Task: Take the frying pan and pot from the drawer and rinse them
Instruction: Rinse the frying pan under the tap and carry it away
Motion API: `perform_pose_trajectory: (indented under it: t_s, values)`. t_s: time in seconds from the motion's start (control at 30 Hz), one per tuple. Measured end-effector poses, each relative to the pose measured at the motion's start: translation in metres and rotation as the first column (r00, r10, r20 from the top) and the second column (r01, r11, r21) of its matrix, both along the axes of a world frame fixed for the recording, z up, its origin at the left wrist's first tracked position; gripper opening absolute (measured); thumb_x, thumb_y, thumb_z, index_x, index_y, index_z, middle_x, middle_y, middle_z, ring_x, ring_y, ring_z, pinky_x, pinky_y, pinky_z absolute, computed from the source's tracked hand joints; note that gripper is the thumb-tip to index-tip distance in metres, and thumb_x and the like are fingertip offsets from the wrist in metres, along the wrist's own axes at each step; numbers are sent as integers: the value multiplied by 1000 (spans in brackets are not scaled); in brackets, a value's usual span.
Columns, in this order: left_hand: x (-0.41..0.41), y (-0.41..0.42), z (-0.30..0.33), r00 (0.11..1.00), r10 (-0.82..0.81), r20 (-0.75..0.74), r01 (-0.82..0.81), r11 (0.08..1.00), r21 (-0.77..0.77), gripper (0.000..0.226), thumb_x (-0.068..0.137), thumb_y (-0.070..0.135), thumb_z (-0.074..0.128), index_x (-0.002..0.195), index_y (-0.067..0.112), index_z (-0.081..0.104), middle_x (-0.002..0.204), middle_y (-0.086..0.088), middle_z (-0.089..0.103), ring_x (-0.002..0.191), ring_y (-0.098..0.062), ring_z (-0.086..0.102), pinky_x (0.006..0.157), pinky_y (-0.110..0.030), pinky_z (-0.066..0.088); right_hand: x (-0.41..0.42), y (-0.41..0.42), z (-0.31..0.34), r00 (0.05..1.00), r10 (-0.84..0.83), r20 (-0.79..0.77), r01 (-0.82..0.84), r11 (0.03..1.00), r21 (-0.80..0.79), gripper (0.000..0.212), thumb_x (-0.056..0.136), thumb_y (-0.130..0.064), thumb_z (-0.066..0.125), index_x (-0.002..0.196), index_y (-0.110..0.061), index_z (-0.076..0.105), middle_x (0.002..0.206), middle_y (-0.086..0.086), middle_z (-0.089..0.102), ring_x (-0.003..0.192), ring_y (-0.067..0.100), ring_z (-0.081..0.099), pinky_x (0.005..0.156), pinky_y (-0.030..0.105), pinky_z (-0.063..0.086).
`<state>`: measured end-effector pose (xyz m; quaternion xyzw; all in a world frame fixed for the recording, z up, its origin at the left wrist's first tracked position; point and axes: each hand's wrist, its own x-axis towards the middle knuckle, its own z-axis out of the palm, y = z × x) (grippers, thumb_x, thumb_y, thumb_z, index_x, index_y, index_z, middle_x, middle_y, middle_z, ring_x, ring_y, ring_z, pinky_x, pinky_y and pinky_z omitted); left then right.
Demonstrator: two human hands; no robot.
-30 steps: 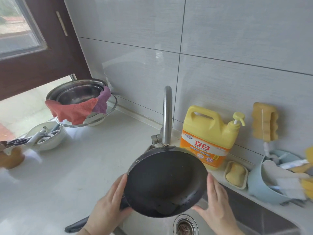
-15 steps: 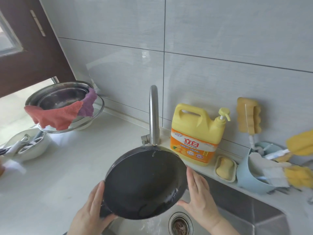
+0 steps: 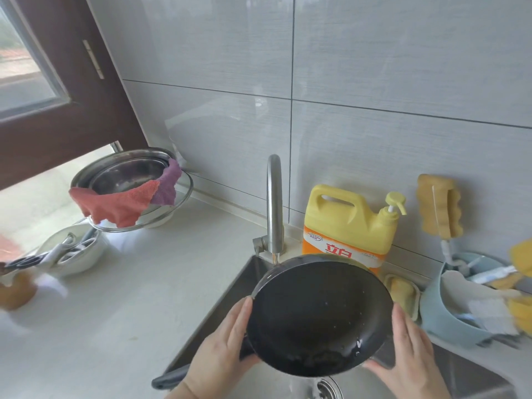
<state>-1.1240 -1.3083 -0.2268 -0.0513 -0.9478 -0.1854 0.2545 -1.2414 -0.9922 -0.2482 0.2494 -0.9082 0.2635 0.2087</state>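
The frying pan [image 3: 318,316] is held tilted over the sink [image 3: 230,298], its dark inside turned toward the camera, its upper rim just under the faucet [image 3: 273,203] spout. Water droplets are seen on the pan's lower right inside. The left hand [image 3: 221,355] is pressed flat against the pan's left rim, fingers straight and together; the right hand [image 3: 408,361] is laid against the right rim, fingers straight, thumb tucked under the pan's lower edge (thumb tip hidden). The pan handle [image 3: 169,380] is seen only as a grey stub below the left wrist. The drain [image 3: 325,388] is cut off by the bottom edge. The pot is not identified with certainty. The detergent bottle [image 3: 349,226] is partly hidden behind the pan; the soap dish [image 3: 403,292] likewise. The blue tub [image 3: 443,315] at the right is motion-blurred, its contents unclear. Steel bowls [image 3: 129,174] with a red cloth [image 3: 115,205] are noted on the left counter.
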Motion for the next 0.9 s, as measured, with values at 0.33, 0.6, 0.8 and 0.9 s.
perform_pose_trajectory:
  t_s: [0.33,0.6,0.8,0.9]
  values:
    - [34,-36,-4,989,139,52,-143,986,82,88,84,76,43,152,25,21,147,6,34,79,-15,71,55,-19,53,-5,-43,-10,983,101,155,-128,976,174,172,20,-55,95,156,-15,-2,135,13,40,117,29,42,92,41,44]
    - [55,-53,-1,980,197,10,-197,972,132,94,81,79,43,155,30,13,147,2,31,98,-16,55,74,-21,47,1,-74,-1,960,205,189,-241,951,195,165,28,-59,94,156,-9,1,137,9,39,120,23,41,94,36,44]
    - [40,-38,-1,979,181,92,-188,979,74,94,82,78,45,155,26,15,145,-1,38,79,-18,71,54,-24,55,0,-48,4,961,160,226,-208,956,206,164,27,-56,95,156,-13,4,139,12,38,121,27,41,94,41,41]
    - [26,-23,-1,987,129,96,-135,989,55,97,81,69,53,156,22,13,147,-4,38,87,-18,72,60,-21,55,-1,-27,5,970,134,201,-163,977,139,151,43,-61,88,156,-18,-2,139,14,37,120,30,42,102,38,40]
